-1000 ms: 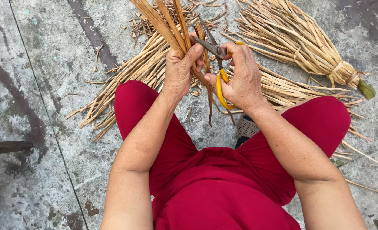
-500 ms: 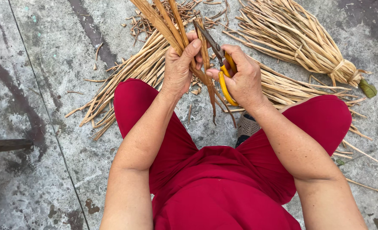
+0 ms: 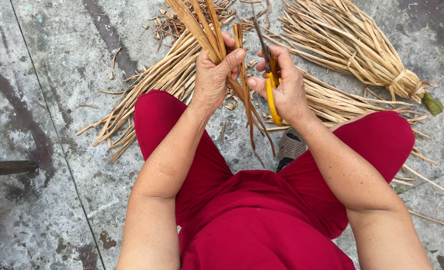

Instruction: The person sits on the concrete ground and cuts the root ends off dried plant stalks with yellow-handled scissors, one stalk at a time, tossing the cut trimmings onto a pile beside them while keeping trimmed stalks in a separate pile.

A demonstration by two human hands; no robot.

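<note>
The left hand is closed around a bunch of dry stalks, the thumb pressing over them — the bunch rises up and out of the top of the view, and some thin ends hang down between the knees. The right hand grips the yellow-handled scissors, its fingers curled through the handles; the blades point upward, just beside the held bunch. On the concrete floor, loose stalks lie spread behind the red trousers, and a tied bundle lies at the right — well apart from both hands.
</note>
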